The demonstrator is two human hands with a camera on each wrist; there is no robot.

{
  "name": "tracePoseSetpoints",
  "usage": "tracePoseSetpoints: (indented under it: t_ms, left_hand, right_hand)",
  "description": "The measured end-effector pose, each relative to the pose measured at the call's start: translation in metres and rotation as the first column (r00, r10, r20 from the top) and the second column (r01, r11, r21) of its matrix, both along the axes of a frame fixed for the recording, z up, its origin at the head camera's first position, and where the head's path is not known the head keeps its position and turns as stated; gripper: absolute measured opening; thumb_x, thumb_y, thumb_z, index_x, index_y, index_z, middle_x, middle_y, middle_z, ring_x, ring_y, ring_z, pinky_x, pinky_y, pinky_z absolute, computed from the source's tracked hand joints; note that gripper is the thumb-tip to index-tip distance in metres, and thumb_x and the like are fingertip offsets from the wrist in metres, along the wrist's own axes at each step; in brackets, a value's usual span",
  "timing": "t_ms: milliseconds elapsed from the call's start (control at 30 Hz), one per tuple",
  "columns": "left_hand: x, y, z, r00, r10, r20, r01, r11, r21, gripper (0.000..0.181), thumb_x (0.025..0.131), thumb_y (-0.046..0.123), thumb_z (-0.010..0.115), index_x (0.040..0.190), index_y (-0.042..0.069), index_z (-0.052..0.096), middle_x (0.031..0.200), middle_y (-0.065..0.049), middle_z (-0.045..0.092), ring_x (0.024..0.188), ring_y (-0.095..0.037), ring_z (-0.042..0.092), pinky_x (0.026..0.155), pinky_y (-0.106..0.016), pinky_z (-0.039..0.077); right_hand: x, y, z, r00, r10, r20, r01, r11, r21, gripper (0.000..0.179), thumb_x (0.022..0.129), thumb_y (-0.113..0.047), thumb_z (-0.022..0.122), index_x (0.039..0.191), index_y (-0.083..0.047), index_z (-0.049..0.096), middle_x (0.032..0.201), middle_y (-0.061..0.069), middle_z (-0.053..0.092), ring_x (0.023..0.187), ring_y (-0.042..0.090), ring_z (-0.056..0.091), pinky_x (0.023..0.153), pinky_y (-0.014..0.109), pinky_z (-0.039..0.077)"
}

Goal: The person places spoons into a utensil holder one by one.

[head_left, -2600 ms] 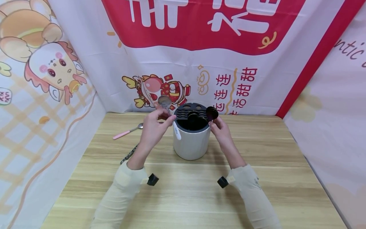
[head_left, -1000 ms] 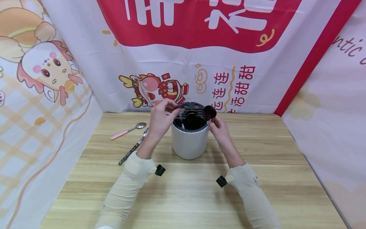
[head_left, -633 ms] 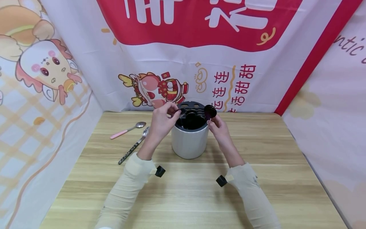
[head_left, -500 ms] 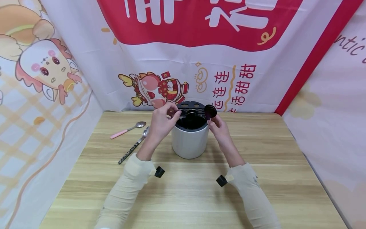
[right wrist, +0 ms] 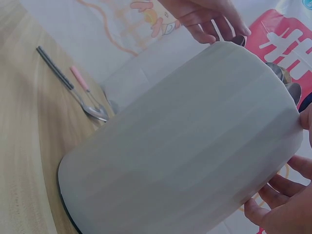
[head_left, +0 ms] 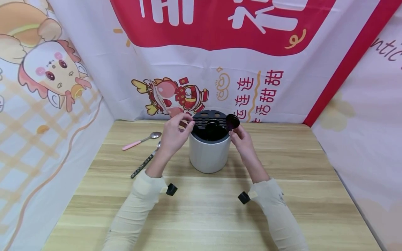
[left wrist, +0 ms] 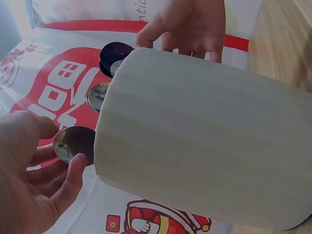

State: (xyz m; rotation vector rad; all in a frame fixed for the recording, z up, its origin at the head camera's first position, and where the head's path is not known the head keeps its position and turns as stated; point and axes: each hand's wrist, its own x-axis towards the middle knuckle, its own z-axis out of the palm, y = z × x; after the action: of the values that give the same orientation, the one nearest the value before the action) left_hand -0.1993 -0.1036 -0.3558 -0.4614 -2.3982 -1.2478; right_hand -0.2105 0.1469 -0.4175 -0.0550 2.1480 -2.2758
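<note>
A white utensil holder (head_left: pixel 208 155) with a dark slotted top stands upright on the table. Several spoons stick out of it, bowls up, including a dark spoon (head_left: pixel 232 121) at its right rim. My left hand (head_left: pixel 177 134) is at the left rim, fingers loosely parted around the bowl of a metal spoon (left wrist: pixel 74 145) standing in the holder. One fingertip overlaps that bowl; the thumb looks apart from it. My right hand (head_left: pixel 244 143) holds the holder's right side, thumb at the rim and fingers against the wall. The spoon's handle is hidden inside.
Left of the holder, a pink-handled spoon (head_left: pixel 141 140) and a spoon with a dark patterned handle (head_left: pixel 146 162) lie on the wooden table (head_left: pixel 201 212). A printed cloth (head_left: pixel 176 55) hangs close behind the holder, and further cloths flank both sides.
My left hand brought a white-handled spoon over the holder and lowered it in, handle first. Since then its fingers have loosened and moved slightly left. My right hand has stayed at the holder.
</note>
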Motion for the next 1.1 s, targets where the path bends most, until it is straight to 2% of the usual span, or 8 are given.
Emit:
tracePoseSetpoints:
  t_ms: [167, 433, 700, 900, 1000, 1100]
  left_hand:
    - [0.000, -0.004, -0.002, 1.000, 0.005, 0.006, -0.005, 1.000, -0.006, 0.021, 0.097, 0.021, 0.065, 0.111, 0.006, 0.068, 0.106, -0.009, 0.070, 0.087, -0.024, 0.069, 0.071, -0.036, 0.063]
    - [-0.001, -0.003, -0.003, 1.000, -0.001, -0.028, 0.000, 0.999, -0.052, 0.014, 0.098, 0.019, 0.065, 0.106, 0.009, 0.071, 0.103, -0.009, 0.070, 0.088, -0.023, 0.069, 0.071, -0.035, 0.063]
    - [0.002, -0.004, -0.007, 1.000, -0.025, 0.009, 0.025, 0.996, -0.081, 0.017, 0.098, 0.021, 0.065, 0.109, 0.010, 0.070, 0.105, -0.008, 0.070, 0.090, -0.022, 0.068, 0.075, -0.034, 0.063]
    - [0.005, -0.024, -0.011, 0.998, 0.017, 0.054, -0.014, 0.998, -0.055, 0.020, 0.099, 0.023, 0.063, 0.112, 0.010, 0.069, 0.105, -0.009, 0.070, 0.090, -0.023, 0.068, 0.073, -0.037, 0.063]
    - [0.006, -0.040, -0.019, 0.996, 0.048, 0.074, -0.045, 0.998, -0.046, 0.019, 0.099, 0.021, 0.062, 0.111, 0.007, 0.069, 0.101, -0.010, 0.071, 0.087, -0.023, 0.068, 0.071, -0.036, 0.062]
    - [0.006, -0.058, -0.031, 0.992, 0.080, 0.093, -0.077, 0.996, -0.044, 0.018, 0.098, 0.018, 0.062, 0.108, 0.005, 0.070, 0.096, -0.012, 0.072, 0.084, -0.024, 0.068, 0.067, -0.031, 0.061]
  right_hand:
    - [0.001, 0.001, 0.001, 1.000, 0.000, 0.005, 0.000, 1.000, -0.002, 0.045, 0.101, -0.007, 0.048, 0.146, -0.004, 0.045, 0.141, 0.018, 0.052, 0.111, 0.005, 0.052, 0.114, 0.040, 0.042]
    - [0.001, 0.000, 0.002, 1.000, -0.007, 0.004, 0.007, 1.000, -0.004, 0.045, 0.100, -0.008, 0.049, 0.145, -0.005, 0.046, 0.142, 0.018, 0.052, 0.113, 0.008, 0.052, 0.116, 0.042, 0.041]
    - [0.001, -0.001, 0.002, 1.000, 0.003, 0.016, -0.003, 1.000, -0.007, 0.046, 0.101, -0.008, 0.048, 0.146, -0.005, 0.045, 0.144, 0.017, 0.051, 0.115, 0.008, 0.051, 0.116, 0.041, 0.041]
    - [0.000, -0.001, 0.002, 1.000, 0.007, 0.010, -0.006, 1.000, -0.010, 0.046, 0.101, -0.008, 0.048, 0.147, -0.006, 0.045, 0.145, 0.017, 0.050, 0.120, 0.012, 0.050, 0.117, 0.041, 0.040]
    - [-0.001, -0.001, 0.002, 1.000, 0.010, 0.010, -0.009, 1.000, -0.016, 0.046, 0.102, -0.008, 0.049, 0.147, -0.006, 0.044, 0.146, 0.017, 0.049, 0.122, 0.014, 0.049, 0.117, 0.041, 0.040]
    - [-0.002, 0.000, 0.001, 1.000, 0.008, 0.016, -0.008, 1.000, -0.014, 0.046, 0.102, -0.008, 0.048, 0.147, -0.006, 0.044, 0.146, 0.017, 0.049, 0.124, 0.014, 0.048, 0.118, 0.041, 0.039]
